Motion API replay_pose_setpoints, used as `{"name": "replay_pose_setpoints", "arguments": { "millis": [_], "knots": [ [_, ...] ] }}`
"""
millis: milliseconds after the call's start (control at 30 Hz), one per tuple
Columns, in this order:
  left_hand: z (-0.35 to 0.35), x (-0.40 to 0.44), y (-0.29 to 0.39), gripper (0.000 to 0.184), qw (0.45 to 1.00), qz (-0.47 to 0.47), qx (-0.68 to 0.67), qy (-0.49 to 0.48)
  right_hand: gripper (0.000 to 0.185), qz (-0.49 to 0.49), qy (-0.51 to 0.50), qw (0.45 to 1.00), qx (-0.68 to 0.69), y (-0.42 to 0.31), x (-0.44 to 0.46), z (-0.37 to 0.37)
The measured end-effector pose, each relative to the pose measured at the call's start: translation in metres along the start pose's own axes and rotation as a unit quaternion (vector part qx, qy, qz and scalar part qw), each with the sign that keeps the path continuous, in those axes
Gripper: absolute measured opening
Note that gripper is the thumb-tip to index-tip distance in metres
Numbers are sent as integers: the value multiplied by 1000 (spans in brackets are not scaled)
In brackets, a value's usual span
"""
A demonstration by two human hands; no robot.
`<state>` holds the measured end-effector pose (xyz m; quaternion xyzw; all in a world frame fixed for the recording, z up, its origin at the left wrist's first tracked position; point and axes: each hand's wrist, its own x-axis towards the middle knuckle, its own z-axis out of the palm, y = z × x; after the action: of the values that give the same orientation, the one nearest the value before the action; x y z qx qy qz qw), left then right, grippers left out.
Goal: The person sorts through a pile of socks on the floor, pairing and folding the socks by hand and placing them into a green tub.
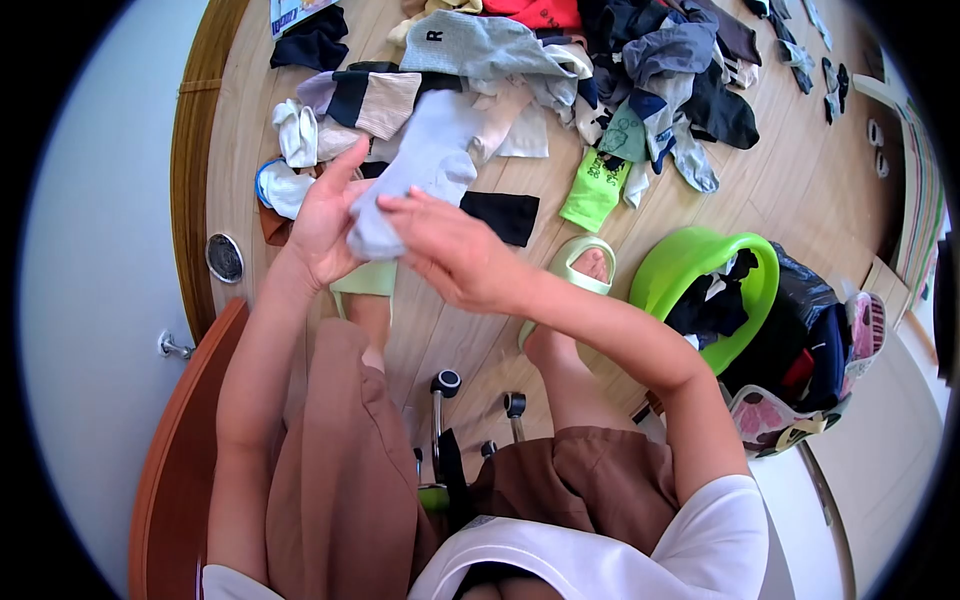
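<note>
A pale grey sock stretches up and away from my hands, toward the pile on the floor. Its near end lies against the palm of my left hand, whose thumb stands apart from the fabric; the other fingers are partly hidden behind the sock. From the right, my right hand has its fingers bent over the near part of the sock, with the thumb side pressed on the cloth. Just beyond the hands lie a black sock and a white balled sock.
A heap of mixed socks, including a grey one with an R and a bright green one, covers the far floor. On the right stand a green tub holding dark clothes and a patterned bag. A wooden panel rises at left.
</note>
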<state>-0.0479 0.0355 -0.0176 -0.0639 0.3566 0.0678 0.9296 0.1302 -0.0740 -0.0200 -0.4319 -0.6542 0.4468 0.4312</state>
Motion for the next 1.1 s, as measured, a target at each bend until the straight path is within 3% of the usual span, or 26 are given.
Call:
{"name": "replay_pose_setpoints", "arguments": {
  "millis": [100,133,233,333,433,533,633,733,833,933,1033,1100],
  "knots": [
    [-12,6,-4,50,999,20,23,-29,24,-26,-80,996,-10,-10,-13,2],
    [-13,7,-5,42,995,64,55,50,22,-24,-91,996,11,-10,-15,3],
    [-15,10,-6,37,986,58,143,56,21,-34,-119,992,14,-17,-17,-1],
    [-14,18,-9,42,987,68,130,64,22,-15,-132,990,52,-20,-16,-5],
    [-6,26,-10,53,989,75,126,-6,20,25,-114,986,121,-25,-15,-5],
    [-1,25,-14,65,962,140,232,-12,19,65,-89,979,173,-25,-12,-10],
    [7,21,-14,70,941,178,286,-30,19,-25,-17,997,67,-23,-3,-19],
    [-9,19,-14,75,944,197,255,-71,20,-61,10,997,41,-18,6,-29],
    [-16,19,-14,73,943,178,268,-84,15,59,18,996,66,-23,11,-43],
    [-16,10,-17,81,959,131,251,-29,11,77,53,995,18,-16,22,-53],
    [-13,9,-23,86,959,125,250,-42,8,139,88,986,13,-10,30,-55],
    [-9,7,-26,89,942,138,307,-14,8,149,124,981,7,-4,33,-49]
  ]
}}
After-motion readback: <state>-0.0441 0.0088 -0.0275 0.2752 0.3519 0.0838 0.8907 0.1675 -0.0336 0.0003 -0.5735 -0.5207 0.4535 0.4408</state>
